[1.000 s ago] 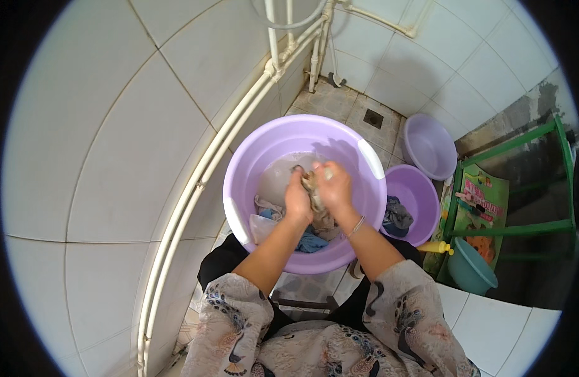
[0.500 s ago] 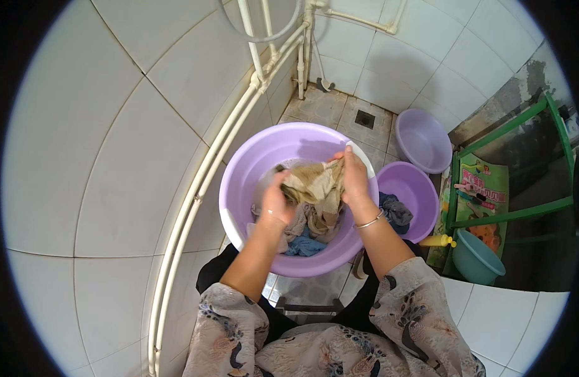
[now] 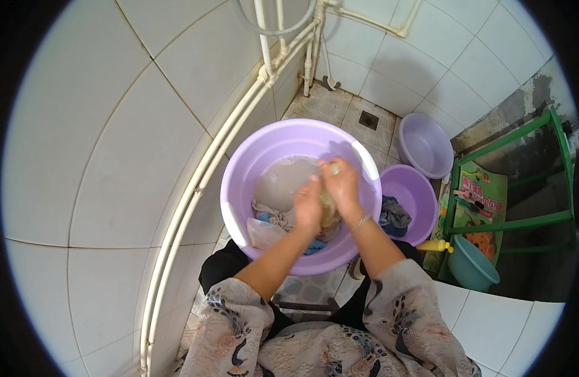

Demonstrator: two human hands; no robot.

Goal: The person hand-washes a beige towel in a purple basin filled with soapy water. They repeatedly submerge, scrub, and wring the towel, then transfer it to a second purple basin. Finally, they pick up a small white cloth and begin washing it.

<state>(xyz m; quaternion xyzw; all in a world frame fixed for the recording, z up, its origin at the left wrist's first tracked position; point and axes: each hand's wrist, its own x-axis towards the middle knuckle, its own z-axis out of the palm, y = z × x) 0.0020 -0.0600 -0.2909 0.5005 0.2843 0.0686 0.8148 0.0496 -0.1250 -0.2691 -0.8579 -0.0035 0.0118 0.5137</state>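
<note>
Over a large purple basin (image 3: 239,185) with white patches on its rim, both of my hands are closed on a khaki garment (image 3: 329,217). My left hand (image 3: 307,204) grips it at the left. Slightly farther off, my right hand (image 3: 341,185) holds its upper part, and a bit of cloth pokes out by the thumb. The hands are close together and somewhat blurred. Cloudy water (image 3: 286,179) lies in the basin. Below my left hand, a pale crumpled cloth (image 3: 278,218) and a blue cloth (image 3: 314,247) are partly hidden by my forearms.
To the right stands a smaller purple basin (image 3: 425,213) with dark cloth (image 3: 395,217) in it; a lavender basin (image 3: 426,144) sits behind. A yellow bottle (image 3: 432,245), teal basin (image 3: 473,264) and green frame (image 3: 522,223) are farther right. Pipes (image 3: 204,173) run along the left wall.
The spread khaki garment is now bunched between my hands. My left hand has moved right and my right hand slightly left and down, exposing more cloudy water.
</note>
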